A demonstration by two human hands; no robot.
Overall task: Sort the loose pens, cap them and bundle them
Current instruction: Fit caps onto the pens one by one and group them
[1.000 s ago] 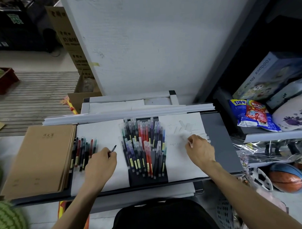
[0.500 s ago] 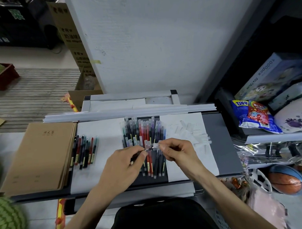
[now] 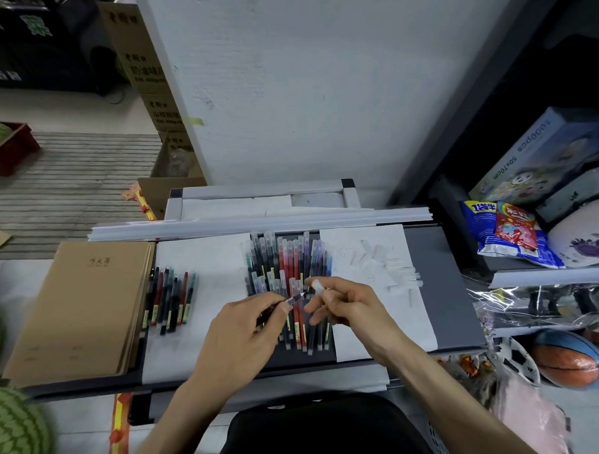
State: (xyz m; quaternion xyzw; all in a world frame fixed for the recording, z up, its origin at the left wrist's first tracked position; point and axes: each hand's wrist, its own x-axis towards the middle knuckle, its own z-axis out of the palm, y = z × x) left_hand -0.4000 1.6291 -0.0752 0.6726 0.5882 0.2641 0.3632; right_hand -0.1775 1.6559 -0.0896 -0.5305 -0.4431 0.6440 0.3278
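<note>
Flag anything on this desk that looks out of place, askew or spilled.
Only the clear caps stand out: they lie scattered at all angles on the right-hand sheet, while the pens lie in rows. The pen in the left hand is uncapped, its cap pinched in the right hand just off the tip. Nothing looks damaged.

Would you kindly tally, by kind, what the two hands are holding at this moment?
Dark uncapped pen, pinched by left hand: 1
Clear plastic pen cap, pinched by right hand: 1
Total: 2
</note>
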